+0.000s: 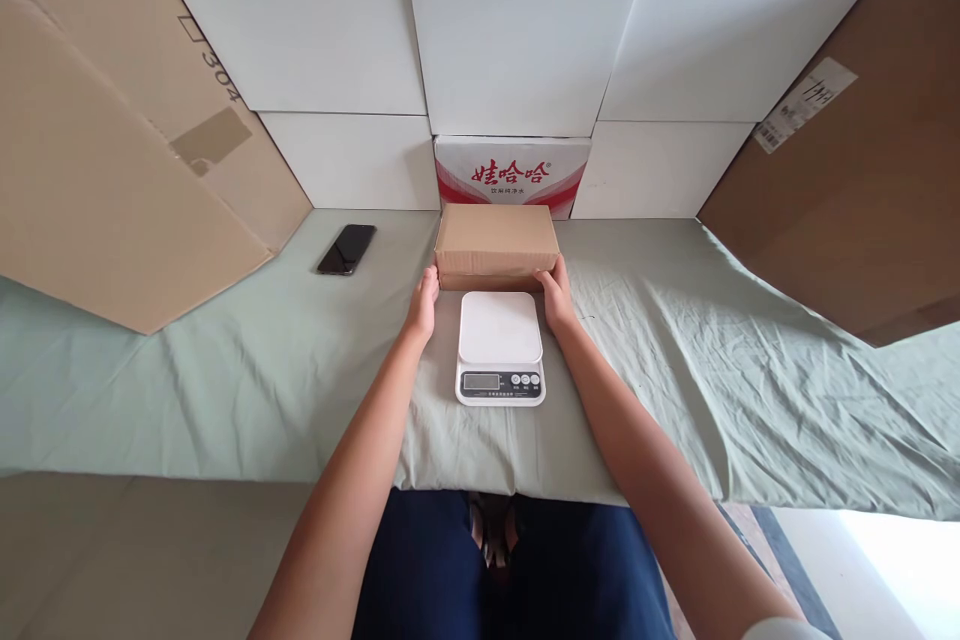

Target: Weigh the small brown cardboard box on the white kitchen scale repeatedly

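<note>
The plain brown cardboard box, closed and rectangular, lies on the pale green cloth-covered table just behind the white digital kitchen scale, and nothing rests on the scale's square platform. Both hands are on the box: the left hand presses flat against its left end and the right hand against its right end, so the box is clasped between the two palms, though it appears to sit on the cloth, not raised. Judging by this, the box has been gripped but not weighed, and the lifting onto the scale is left to do. Behind the box, touching or nearly so, stands a red-and-white printed carton, most of it hidden by the box. Well to the left of the scale lies a black smartphone, screen dark. The scale's display is too small to read, and the fingertips beyond the box's ends cannot be seen.
</note>
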A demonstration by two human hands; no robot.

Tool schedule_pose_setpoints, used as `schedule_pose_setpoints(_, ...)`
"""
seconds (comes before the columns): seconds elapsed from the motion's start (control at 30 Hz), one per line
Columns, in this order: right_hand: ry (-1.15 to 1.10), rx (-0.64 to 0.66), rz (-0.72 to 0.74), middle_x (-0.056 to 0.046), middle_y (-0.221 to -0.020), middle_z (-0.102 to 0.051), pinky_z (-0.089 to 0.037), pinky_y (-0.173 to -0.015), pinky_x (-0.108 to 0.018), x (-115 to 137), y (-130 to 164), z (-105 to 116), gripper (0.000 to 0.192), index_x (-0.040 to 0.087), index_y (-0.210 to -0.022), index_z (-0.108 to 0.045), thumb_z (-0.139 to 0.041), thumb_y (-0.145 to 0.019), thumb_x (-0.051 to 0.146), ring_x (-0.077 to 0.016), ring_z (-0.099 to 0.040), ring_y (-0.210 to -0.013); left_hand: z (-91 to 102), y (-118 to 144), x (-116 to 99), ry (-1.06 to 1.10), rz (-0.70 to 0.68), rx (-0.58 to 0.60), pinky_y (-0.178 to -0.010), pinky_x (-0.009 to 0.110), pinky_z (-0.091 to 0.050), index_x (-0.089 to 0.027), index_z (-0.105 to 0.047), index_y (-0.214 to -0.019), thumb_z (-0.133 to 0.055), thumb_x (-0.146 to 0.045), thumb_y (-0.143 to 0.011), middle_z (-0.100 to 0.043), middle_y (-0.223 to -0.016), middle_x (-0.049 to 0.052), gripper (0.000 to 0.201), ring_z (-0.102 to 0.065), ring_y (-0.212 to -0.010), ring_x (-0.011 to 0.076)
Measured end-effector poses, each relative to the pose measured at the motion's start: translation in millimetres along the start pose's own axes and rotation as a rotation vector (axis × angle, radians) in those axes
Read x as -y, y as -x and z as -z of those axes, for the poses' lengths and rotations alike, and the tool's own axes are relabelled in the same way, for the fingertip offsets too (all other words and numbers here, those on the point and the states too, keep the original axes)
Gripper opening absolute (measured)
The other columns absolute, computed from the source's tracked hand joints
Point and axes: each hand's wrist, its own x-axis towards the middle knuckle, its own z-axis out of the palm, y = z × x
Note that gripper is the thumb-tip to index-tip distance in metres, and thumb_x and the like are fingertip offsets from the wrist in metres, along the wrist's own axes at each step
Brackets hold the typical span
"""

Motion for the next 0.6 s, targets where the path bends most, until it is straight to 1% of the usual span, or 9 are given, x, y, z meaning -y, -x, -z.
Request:
schedule_pose_setpoints(0.1, 0.007, 0.007, -0.002, -0.003, -0.137, -0.065, -0.038, -0.122, -0.050, 0.7, -0.2, 0.2, 0.039, 0.029, -0.120, -0.060, -0.057, -0.082, 0.032, -0.0288, -0.051, -0.135, 1.1, -0.5, -1.0, -0.010, 0.013, 0.005, -0.133, 0.046, -0.025, -0.022, -0.058, -0.148, -0.043, -0.086, -0.086, -0.046, -0.166, 0.011, 0.090, -0.032, -0.160, 0.0324)
schedule_pose_setpoints(0.2, -0.001, 0.008, -0.020, -0.003, -0.137, -0.064, -0.039, -0.122, -0.051, 2.2, -0.2, 0.4, 0.037, 0.028, -0.119, -0.060, -0.057, -0.082, 0.032, -0.0288, -0.052, -0.134, 1.9, 0.0, -1.3, -0.029, 0.036, -0.001, -0.132, 0.047, -0.025, -0.020, -0.053, -0.152, -0.042, -0.087, -0.086, -0.043, -0.167, 0.012, 0.095, -0.031, -0.160, 0.0324)
schedule_pose_setpoints(0.27, -0.004, 0.005, -0.024, -0.003, -0.137, -0.064, -0.040, -0.121, -0.052, 2.1, -0.2, 0.8, 0.037, 0.028, -0.119, -0.059, -0.057, -0.082, 0.031, -0.0289, -0.052, -0.133, 1.9, 0.7, -0.6, -0.036, 0.040, -0.007, -0.132, 0.047, -0.026, -0.020, -0.053, -0.153, -0.042, -0.086, -0.087, -0.044, -0.166, 0.013, 0.095, -0.032, -0.159, 0.0322)
schedule_pose_setpoints(0.33, 0.005, 0.010, -0.019, -0.003, -0.139, -0.063, -0.039, -0.123, -0.053, 0.5, 0.0, 0.8, 0.038, 0.027, -0.121, -0.059, -0.057, -0.083, 0.031, -0.0292, -0.052, -0.134, 1.7, 1.1, 1.0, -0.043, 0.020, -0.006, -0.132, 0.047, -0.027, -0.020, -0.055, -0.151, -0.042, -0.085, -0.088, -0.047, -0.165, 0.013, 0.091, -0.033, -0.159, 0.0322)
schedule_pose_setpoints(0.4, 0.026, 0.027, -0.008, -0.004, -0.143, -0.061, -0.037, -0.125, -0.055, -2.5, 0.3, -0.3, 0.045, 0.027, -0.126, -0.057, -0.058, -0.082, 0.032, -0.0300, -0.050, -0.137, 1.4, 0.5, 2.5, -0.049, -0.004, -0.007, -0.131, 0.047, -0.028, -0.021, -0.059, -0.147, -0.044, -0.083, -0.089, -0.049, -0.163, 0.012, 0.086, -0.033, -0.159, 0.0323)
schedule_pose_setpoints(0.47, 0.055, 0.065, 0.020, -0.005, -0.148, -0.057, -0.032, -0.128, -0.057, -5.6, 0.4, -2.5, 0.057, 0.028, -0.136, -0.053, -0.062, -0.080, 0.032, -0.0309, -0.047, -0.143, 1.6, -1.6, 2.4, -0.045, -0.016, -0.022, -0.131, 0.048, -0.028, -0.023, -0.061, -0.145, -0.046, -0.083, -0.088, -0.051, -0.163, 0.011, 0.085, -0.034, -0.159, 0.0326)
schedule_pose_setpoints(0.53, 0.083, 0.108, 0.071, -0.006, -0.153, -0.053, -0.027, -0.132, -0.057, -5.7, -0.5, -4.8, 0.070, 0.029, -0.147, -0.044, -0.065, -0.081, 0.036, -0.0308, -0.041, -0.149, 2.7, -3.9, -1.0, -0.037, -0.034, -0.036, -0.131, 0.049, -0.028, -0.023, -0.060, -0.146, -0.048, -0.084, -0.086, -0.052, -0.162, 0.012, 0.086, -0.035, -0.158, 0.0329)
schedule_pose_setpoints(0.6, 0.106, 0.140, 0.144, -0.005, -0.161, -0.046, -0.024, -0.133, -0.057, 0.4, -1.5, -4.7, 0.080, 0.031, -0.156, -0.035, -0.067, -0.084, 0.045, -0.0309, -0.037, -0.154, 5.5, -2.4, -8.2, -0.054, -0.090, -0.026, -0.131, 0.048, -0.028, -0.024, -0.059, -0.147, -0.049, -0.084, -0.086, -0.052, -0.162, 0.012, 0.086, -0.036, -0.158, 0.0326)
